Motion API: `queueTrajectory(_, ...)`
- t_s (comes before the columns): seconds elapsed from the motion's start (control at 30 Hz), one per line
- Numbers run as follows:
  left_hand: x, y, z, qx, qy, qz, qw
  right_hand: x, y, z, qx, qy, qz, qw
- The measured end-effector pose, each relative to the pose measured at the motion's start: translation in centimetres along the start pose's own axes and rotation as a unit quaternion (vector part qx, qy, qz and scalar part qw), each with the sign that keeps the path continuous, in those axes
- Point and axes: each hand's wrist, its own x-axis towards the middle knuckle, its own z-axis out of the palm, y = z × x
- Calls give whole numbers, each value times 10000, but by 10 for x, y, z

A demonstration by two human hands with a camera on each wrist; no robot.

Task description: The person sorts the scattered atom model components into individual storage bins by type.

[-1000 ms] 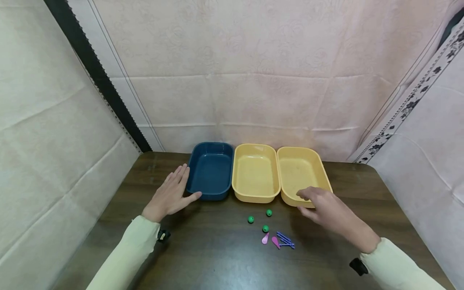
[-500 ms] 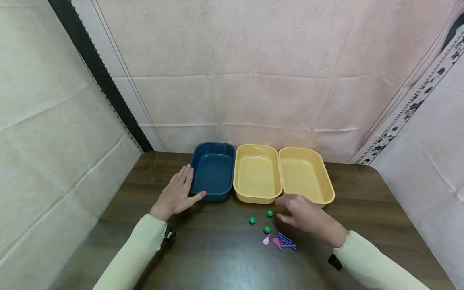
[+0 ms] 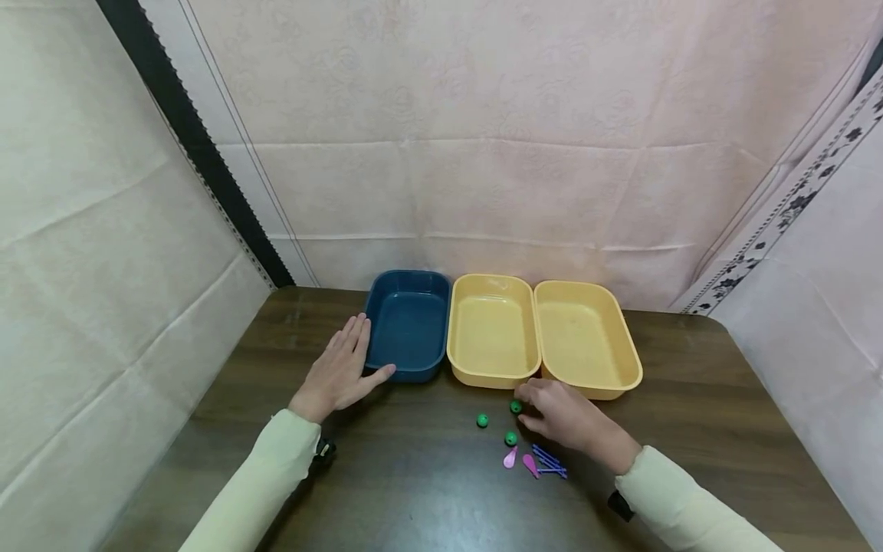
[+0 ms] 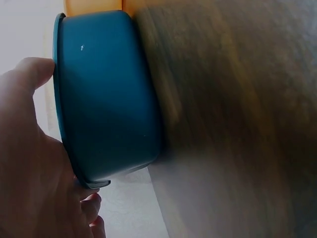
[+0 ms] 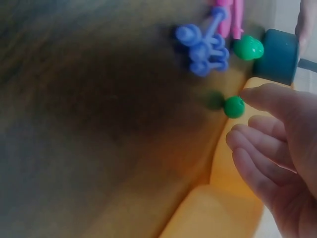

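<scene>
Right hand (image 3: 562, 418) touching one of three green balls (image 3: 515, 407), three trays (image 3: 493, 372)

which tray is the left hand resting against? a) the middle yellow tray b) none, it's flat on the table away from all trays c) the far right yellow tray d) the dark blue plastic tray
d: the left hand lies against the side of the dark blue rectangular plastic tray, thumb at its near corner, and the left wrist view shows the same contact.
</scene>
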Motion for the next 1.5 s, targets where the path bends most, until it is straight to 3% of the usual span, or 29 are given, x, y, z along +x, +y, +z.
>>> queueTrajectory(0.2, 0, 3, 0, -78, 5, 26, 10000, -2, 2, 9, -179, 182, -131, 9996)
queueTrajectory(0.43, -1, 4, 0, -81, -12, -9, 10000, 3, 3, 9, -74, 10, -87, 9999)
queueTrajectory(0.93, 0, 1, -1, -139, -73, -14, 9999, 14, -13, -30, 494, -274, -288, 9980)
queueTrajectory(1.5, -2, 1, -4, -84, -111, -28, 9999, 45, -17, -67, 329, -140, -292, 9989)
